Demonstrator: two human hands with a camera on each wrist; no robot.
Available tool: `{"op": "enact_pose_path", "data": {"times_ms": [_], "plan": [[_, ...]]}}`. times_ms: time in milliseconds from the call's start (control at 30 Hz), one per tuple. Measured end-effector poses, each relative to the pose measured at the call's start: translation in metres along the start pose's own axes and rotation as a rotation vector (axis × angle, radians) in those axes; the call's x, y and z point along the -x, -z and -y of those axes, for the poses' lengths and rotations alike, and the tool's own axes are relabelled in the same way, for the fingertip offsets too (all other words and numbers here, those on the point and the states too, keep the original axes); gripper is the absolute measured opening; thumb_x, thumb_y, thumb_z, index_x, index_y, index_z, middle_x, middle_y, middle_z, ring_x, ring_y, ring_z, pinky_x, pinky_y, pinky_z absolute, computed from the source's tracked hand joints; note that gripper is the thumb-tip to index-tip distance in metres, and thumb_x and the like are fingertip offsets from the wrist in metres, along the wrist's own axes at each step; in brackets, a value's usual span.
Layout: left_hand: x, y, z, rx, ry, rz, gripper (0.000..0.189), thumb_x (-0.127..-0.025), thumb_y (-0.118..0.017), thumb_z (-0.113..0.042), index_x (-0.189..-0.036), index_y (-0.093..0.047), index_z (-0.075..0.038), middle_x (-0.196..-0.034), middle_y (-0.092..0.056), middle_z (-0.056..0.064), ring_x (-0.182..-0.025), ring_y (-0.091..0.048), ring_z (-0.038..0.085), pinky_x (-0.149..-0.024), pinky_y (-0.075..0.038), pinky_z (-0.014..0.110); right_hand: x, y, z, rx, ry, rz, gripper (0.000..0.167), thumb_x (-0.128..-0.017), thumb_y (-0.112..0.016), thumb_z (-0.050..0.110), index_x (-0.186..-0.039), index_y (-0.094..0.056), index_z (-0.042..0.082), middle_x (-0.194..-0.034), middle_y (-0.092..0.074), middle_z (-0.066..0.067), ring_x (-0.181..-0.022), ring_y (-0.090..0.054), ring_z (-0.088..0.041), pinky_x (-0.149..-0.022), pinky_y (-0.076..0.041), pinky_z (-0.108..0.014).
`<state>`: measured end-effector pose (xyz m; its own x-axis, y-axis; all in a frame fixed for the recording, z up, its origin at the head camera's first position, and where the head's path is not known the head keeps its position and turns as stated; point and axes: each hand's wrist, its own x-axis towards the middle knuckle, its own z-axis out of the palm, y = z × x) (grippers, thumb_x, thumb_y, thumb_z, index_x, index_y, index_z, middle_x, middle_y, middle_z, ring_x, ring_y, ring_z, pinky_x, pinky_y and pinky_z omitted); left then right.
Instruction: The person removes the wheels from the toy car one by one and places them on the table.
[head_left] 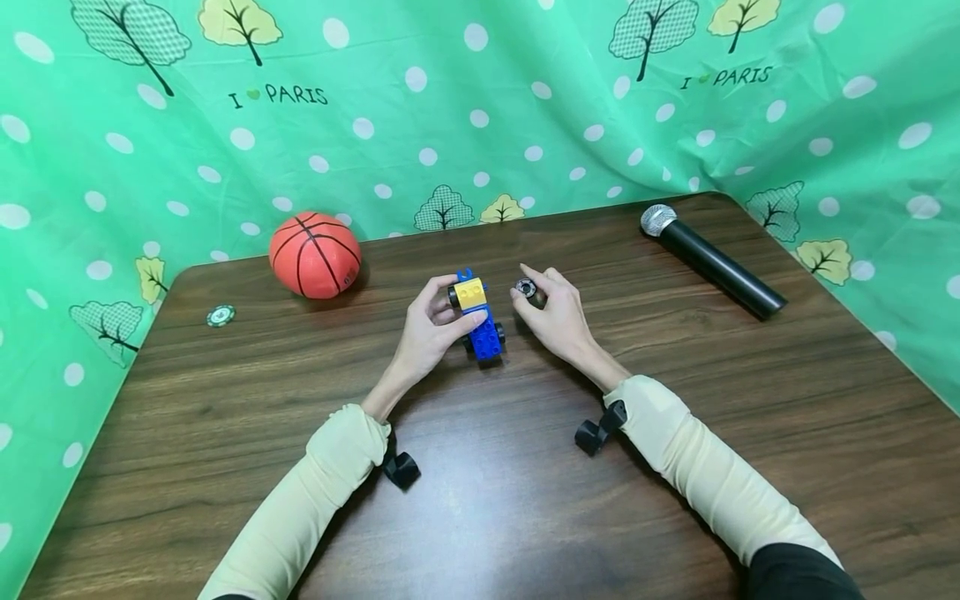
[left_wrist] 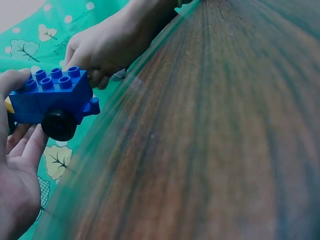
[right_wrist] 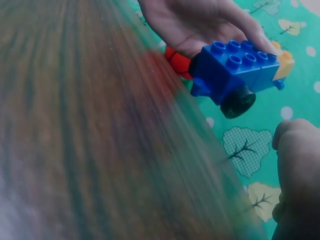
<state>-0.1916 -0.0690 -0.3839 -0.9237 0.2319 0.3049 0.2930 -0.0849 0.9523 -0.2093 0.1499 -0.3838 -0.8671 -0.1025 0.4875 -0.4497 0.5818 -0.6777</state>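
A toy car (head_left: 483, 329) of blue building blocks, with a yellow studded block (head_left: 470, 292) at its far end, is gripped by my left hand (head_left: 431, 329), thumb across the top. Black wheels sit at its sides, and one wheel (left_wrist: 59, 125) shows plainly in the left wrist view. Clear of the tabletop, the car is held up in both wrist views. Just right of it, my right hand (head_left: 557, 317) pinches a small round dark piece (head_left: 527, 288) with a pale ringed face, resembling a toy wheel. The right wrist view shows this hand only at its edge.
On the wooden table (head_left: 465, 500), an orange-red toy basketball (head_left: 315, 255) sits back left, and a green-and-white poker chip (head_left: 221, 315) lies farther left. A black microphone (head_left: 712, 261) with a silver head lies back right. Behind hangs a green dotted cloth (head_left: 465, 108).
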Motion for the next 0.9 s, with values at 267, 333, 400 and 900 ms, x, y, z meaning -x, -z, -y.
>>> {"op": "enact_pose_path", "data": {"times_ms": [267, 333, 400, 900], "plan": [[0.0, 0.001, 0.001, 0.004, 0.003, -0.001, 0.053, -0.09, -0.073, 0.005, -0.138, -0.05, 0.005, -0.113, -0.069, 0.026, -0.097, -0.072, 0.025, -0.082, -0.059, 0.031, -0.003, 0.004, -0.008, 0.081, -0.003, 0.041, 0.044, -0.096, -0.068, 0.017, -0.133, -0.063, -0.007, -0.085, -0.055, -0.009, -0.075, -0.052, -0.024, -0.068, -0.041, -0.035], [0.0, 0.001, 0.001, 0.001, 0.003, 0.0, 0.053, -0.09, -0.074, 0.005, -0.138, -0.05, 0.005, -0.113, -0.069, 0.026, -0.097, -0.072, 0.024, -0.082, -0.059, 0.031, -0.003, 0.005, -0.009, 0.086, 0.005, 0.041, 0.038, -0.096, -0.069, 0.016, -0.127, -0.065, -0.005, -0.088, -0.058, -0.01, -0.077, -0.055, -0.024, -0.07, -0.044, -0.036], [0.0, 0.002, 0.001, 0.002, 0.006, 0.0, 0.053, -0.09, -0.073, 0.005, -0.138, -0.05, 0.005, -0.113, -0.069, 0.026, -0.098, -0.072, 0.025, -0.082, -0.059, 0.031, -0.003, 0.006, -0.01, 0.095, 0.014, 0.037, 0.032, -0.095, -0.069, 0.016, -0.121, -0.065, -0.003, -0.09, -0.06, -0.01, -0.078, -0.057, -0.024, -0.071, -0.046, -0.036], [0.002, 0.005, -0.002, 0.001, 0.057, 0.007, 0.055, -0.091, -0.073, 0.002, -0.141, -0.052, 0.004, -0.111, -0.07, 0.023, -0.095, -0.071, 0.019, -0.08, -0.058, 0.028, -0.016, 0.016, -0.033, 0.264, -0.014, 0.098, 0.027, -0.099, -0.069, 0.021, -0.117, -0.064, 0.002, -0.093, -0.059, -0.012, -0.085, -0.054, -0.029, -0.074, -0.045, -0.045]]}}
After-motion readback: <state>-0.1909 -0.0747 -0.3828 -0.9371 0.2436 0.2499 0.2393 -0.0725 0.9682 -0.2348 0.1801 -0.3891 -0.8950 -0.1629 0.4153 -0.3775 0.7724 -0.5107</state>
